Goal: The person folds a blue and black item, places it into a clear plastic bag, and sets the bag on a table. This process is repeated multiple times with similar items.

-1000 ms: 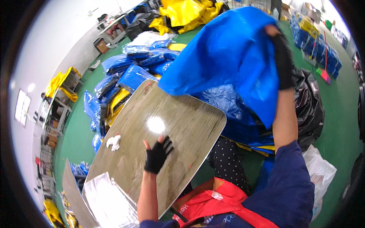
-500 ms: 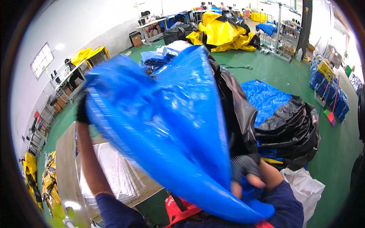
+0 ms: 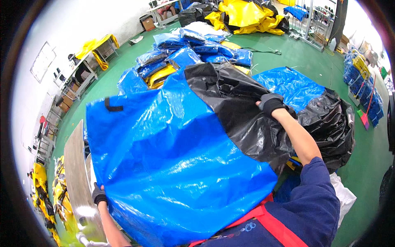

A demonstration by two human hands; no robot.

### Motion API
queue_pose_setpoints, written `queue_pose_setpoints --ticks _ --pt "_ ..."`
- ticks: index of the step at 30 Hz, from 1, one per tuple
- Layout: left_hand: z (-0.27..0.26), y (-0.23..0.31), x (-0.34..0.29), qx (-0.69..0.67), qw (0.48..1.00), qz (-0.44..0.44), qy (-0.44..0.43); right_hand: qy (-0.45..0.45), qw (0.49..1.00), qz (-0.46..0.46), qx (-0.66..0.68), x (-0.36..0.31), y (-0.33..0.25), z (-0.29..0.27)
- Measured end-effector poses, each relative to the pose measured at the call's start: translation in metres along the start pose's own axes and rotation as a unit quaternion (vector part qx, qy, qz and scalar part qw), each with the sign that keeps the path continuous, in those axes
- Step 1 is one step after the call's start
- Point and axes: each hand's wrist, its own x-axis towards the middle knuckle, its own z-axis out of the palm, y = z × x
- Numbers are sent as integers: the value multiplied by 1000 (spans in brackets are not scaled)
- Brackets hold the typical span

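A large glossy blue plastic sheet (image 3: 181,160) with a black plastic section (image 3: 238,111) lies spread in front of me. A small black strip (image 3: 113,105) is fixed near its far left corner. My left hand (image 3: 99,194), in a fingerless glove, grips the sheet's left edge; its fingertips are partly hidden. My right hand (image 3: 271,103), in a grey and black glove, is closed on the black section at the right, where the plastic bunches into folds. Under the sheet's left side shows a wood-grain tabletop (image 3: 76,177).
Beyond the sheet lies a pile of packed blue bundles (image 3: 185,55), some yellow. Another blue and black plastic heap (image 3: 327,127) sits right, above a white sack (image 3: 342,195). Yellow sheets (image 3: 251,16) are heaped farther back. A broom (image 3: 365,117) stands at far right on the green floor.
The raised, billowing sheet has come down and spread out flat. My left hand has moved down along the left edge; my right hand has moved up and away onto the black section.
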Motion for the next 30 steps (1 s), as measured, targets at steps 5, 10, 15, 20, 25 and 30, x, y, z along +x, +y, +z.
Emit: queue_pose_setpoints --ticks 5,10,15,20,25,30 --pt "-24 202 -85 -104 890 426 126 171 969 -2 175 94 4 -34" --pt "-5 396 -223 -39 743 662 86 -114 993 -6 36 112 -20 41" --pt "33 415 -233 -47 773 632 15 213 972 -81 53 151 24 -6" --pt "31 421 -233 -60 768 638 2 331 927 -134 116 183 8 -39" --pt "27 432 -230 -92 743 663 -2 -25 960 -254 -118 168 19 20" --pt "33 422 -223 -111 756 645 -4 165 958 -226 56 227 -170 -98"
